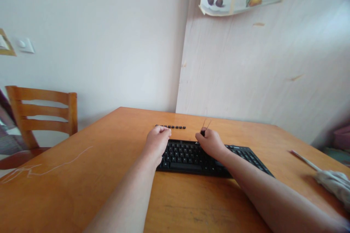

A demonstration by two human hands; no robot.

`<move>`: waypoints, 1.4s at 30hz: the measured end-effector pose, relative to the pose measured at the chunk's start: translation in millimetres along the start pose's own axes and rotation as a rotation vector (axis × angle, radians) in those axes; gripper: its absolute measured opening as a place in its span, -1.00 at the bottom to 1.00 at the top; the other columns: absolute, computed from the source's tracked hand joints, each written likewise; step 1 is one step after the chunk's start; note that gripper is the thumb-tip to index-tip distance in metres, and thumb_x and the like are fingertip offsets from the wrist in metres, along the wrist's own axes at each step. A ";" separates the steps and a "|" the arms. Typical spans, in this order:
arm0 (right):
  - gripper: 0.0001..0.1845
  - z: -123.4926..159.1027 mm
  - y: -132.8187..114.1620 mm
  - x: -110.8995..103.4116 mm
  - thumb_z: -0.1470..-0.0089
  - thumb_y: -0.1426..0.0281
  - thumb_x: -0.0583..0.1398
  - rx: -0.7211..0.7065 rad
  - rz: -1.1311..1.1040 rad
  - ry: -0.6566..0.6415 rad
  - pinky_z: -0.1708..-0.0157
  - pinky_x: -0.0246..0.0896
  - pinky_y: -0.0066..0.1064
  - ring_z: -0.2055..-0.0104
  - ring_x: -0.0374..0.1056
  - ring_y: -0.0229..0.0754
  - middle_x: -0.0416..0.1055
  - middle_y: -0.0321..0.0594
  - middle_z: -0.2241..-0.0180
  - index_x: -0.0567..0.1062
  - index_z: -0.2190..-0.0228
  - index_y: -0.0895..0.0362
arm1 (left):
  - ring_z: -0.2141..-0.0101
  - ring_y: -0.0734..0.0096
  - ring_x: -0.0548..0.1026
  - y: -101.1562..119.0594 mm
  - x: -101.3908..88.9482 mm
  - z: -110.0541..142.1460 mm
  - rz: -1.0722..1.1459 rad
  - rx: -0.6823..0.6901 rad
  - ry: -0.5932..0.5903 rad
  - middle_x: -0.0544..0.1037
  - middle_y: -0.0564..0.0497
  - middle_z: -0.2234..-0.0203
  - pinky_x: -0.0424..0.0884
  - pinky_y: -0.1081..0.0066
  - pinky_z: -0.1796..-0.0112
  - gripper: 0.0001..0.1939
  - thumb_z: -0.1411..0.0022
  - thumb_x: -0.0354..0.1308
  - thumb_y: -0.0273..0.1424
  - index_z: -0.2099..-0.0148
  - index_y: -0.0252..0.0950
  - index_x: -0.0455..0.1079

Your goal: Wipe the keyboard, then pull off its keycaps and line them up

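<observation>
Black keyboard (186, 160), long and flat, pale-marked keys (183, 151), lower centre of frame on wooden counter (109, 185). Left hand (158, 141) at its left end, fingers drawn together; cannot tell if anything inside. Right hand (212, 143) over its upper middle, clamped on black-handled wire tool (202, 132). Beyond, row of small keycaps (176, 127); then open room to counter's back edge.

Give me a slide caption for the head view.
Right hand holding wire tool over keyboard, left hand near keycap row.
</observation>
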State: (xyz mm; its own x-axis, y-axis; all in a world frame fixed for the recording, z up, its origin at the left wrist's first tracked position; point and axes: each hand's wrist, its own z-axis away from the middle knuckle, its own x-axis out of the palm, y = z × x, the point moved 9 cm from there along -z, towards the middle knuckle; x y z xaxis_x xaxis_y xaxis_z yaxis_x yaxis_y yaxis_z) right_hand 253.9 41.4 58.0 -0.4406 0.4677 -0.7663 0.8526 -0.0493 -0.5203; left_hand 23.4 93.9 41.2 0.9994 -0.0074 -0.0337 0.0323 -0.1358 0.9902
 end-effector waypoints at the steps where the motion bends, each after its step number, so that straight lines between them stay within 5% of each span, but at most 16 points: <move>1: -0.75 0.1 0.7 -0.2 -0.01 0.33 0.09 0.001 -0.001 0.009 0.52 -0.10 -0.44 0.56 0.14 -0.25 0.16 -0.34 0.69 0.22 0.65 0.07 | 0.40 0.31 0.48 0.8 0.0 0.6 -0.004 -0.005 0.001 0.55 -0.03 0.51 0.32 0.35 0.30 -0.86 0.02 0.18 -0.30 0.45 -0.28 0.43; 13: -0.78 -7.0 22.9 -9.6 -0.01 0.27 0.08 0.161 -0.308 0.051 0.62 -0.06 -0.46 0.65 0.16 -0.28 0.30 -0.31 0.69 0.32 0.58 0.10 | 0.41 0.30 0.47 -2.7 1.1 -1.1 -0.035 0.005 0.002 0.52 -0.01 0.53 0.32 0.37 0.33 -0.88 0.01 0.17 -0.32 0.44 -0.27 0.44; 19: -0.71 1.0 -2.4 -16.4 -0.06 0.17 0.12 0.090 -0.553 0.037 0.63 -0.01 -0.48 0.68 0.13 -0.33 0.31 -0.33 0.67 0.29 0.55 0.10 | 0.38 0.29 0.47 16.2 5.8 5.1 -0.086 0.142 -0.008 0.54 -0.02 0.50 0.32 0.36 0.30 -0.91 -0.01 0.19 -0.37 0.39 -0.27 0.47; 29: -0.62 24.1 -53.4 -18.2 -0.08 0.05 0.16 -0.011 -0.749 -0.048 0.67 0.03 -0.50 0.69 0.17 -0.35 0.33 -0.36 0.64 0.27 0.50 0.08 | 0.28 0.34 0.51 19.6 56.3 34.3 0.256 -0.035 -0.451 0.56 -0.09 0.26 0.38 0.34 0.21 -0.76 -0.04 0.29 -0.40 0.18 -0.30 0.48; 36: -0.63 31.3 -62.5 -9.0 -0.06 0.04 0.19 -0.022 -0.784 -0.119 0.66 0.09 -0.51 0.66 0.23 -0.34 0.35 -0.36 0.60 0.32 0.45 0.09 | 0.41 0.45 0.44 18.3 51.0 29.8 0.211 0.009 -0.405 0.50 0.01 0.45 0.32 0.43 0.33 -0.84 -0.03 0.29 -0.40 0.31 -0.32 0.43; 42: -0.58 26.0 -55.8 -18.4 -0.11 0.06 0.17 -0.089 -0.798 0.008 0.63 0.14 -0.50 0.59 0.28 -0.32 0.43 -0.30 0.48 0.46 0.14 0.09 | 0.40 0.41 0.48 14.0 51.4 28.9 0.224 -0.039 -0.397 0.52 -0.01 0.43 0.35 0.40 0.30 -0.75 -0.02 0.28 -0.45 0.19 -0.32 0.42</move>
State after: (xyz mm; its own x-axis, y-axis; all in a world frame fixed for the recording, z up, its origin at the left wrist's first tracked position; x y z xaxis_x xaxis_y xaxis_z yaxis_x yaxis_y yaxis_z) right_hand 207.2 12.6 91.3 -0.9250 0.3385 -0.1727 0.3005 0.3731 -0.8778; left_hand 74.9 63.0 49.4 0.9002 -0.4122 0.1403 -0.1761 -0.0500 0.9831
